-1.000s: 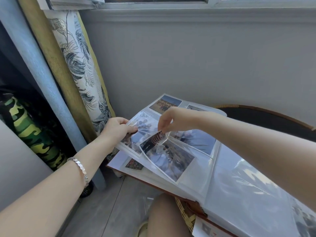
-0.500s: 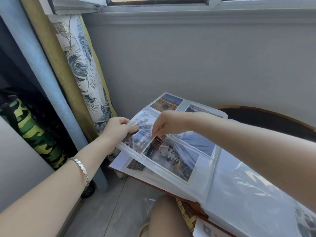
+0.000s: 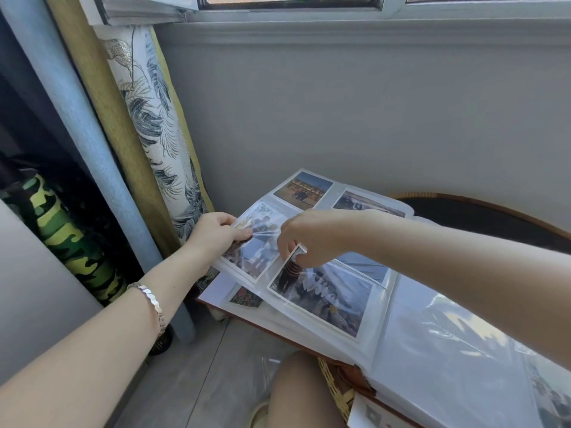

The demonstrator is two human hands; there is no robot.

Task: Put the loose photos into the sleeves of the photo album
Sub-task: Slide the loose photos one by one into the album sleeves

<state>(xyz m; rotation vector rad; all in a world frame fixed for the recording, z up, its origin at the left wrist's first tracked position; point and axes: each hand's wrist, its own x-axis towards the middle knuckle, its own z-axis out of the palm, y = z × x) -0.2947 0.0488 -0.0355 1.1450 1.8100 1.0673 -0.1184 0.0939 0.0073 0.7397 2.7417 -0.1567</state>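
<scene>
The photo album (image 3: 380,341) lies open on a low round table, its clear plastic sleeves holding several prints. A group photo (image 3: 324,296) lies almost fully inside the near sleeve of the raised page, only its top left corner showing at the opening. My right hand (image 3: 306,239) pinches that corner from above. My left hand (image 3: 216,234) grips the page's left edge, thumb on top of the neighbouring sleeved photo (image 3: 256,239). Two more filled sleeves (image 3: 304,189) sit at the far end of the page.
A grey wall rises right behind the album. Rolled fabric and a patterned curtain (image 3: 154,125) lean at the left with a blue pole (image 3: 92,156) and a camouflage roll (image 3: 65,239). The dark round table rim (image 3: 482,208) shows at right. My knee (image 3: 304,393) is below.
The group photo has slid deeper into the near sleeve, pushed down and right by my right hand. My left hand has kept its hold on the page edge.
</scene>
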